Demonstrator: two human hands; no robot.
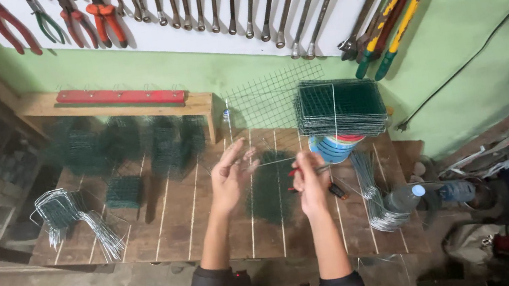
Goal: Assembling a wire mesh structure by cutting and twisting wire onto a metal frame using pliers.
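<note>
Green wire mesh panel (271, 187) upright on wooden desk (179, 221): left hand (228, 179) spread wide beside, steadying; right hand (310, 185) gripping red-handled pliers (312, 169) against it.

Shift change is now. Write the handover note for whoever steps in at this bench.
Left hand: open, fingers spread, at the upper edge of the green mesh piece; contact unclear.
Right hand: closed on red-handled pliers, at the mesh's right edge.
Mesh piece is over the middle of the wooden bench.
Flat mesh panels are stacked at the back right.
Shaped mesh pieces sit at the back left.
Bent wire bundles lie at left and right.
Done: several pieces shaped.
Left: a tall panel stack.
</note>
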